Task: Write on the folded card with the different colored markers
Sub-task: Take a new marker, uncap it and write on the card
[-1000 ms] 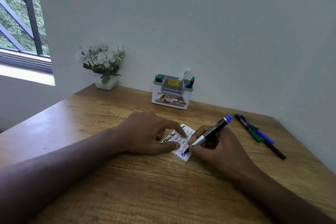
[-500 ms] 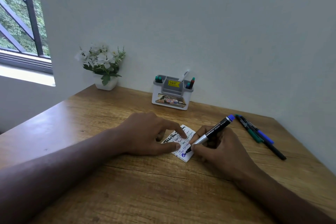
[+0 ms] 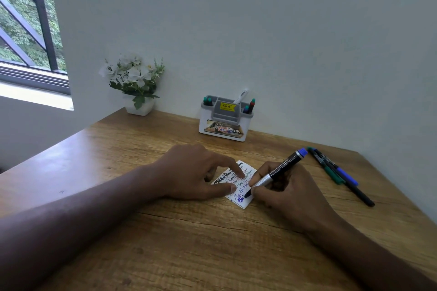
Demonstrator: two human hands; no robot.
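Observation:
A small white folded card (image 3: 238,196) lies on the wooden desk (image 3: 189,243), covered in black, green and blue writing. My left hand (image 3: 196,171) rests on it, index finger and thumb pressing its left part flat. My right hand (image 3: 288,190) grips a black marker with a blue end cap (image 3: 279,171), tip touching the card's near right corner beside fresh blue strokes. Part of the card is hidden under my fingers.
Three more markers (image 3: 338,175), green, blue and black, lie on the desk to the right. A white and grey pen holder (image 3: 224,123) with several markers stands against the wall. A potted white flower (image 3: 136,85) sits at the back left, near a window.
The marker tip has shifted slightly right along the card's near edge, leaving more blue ink. My left hand stays in place on the card.

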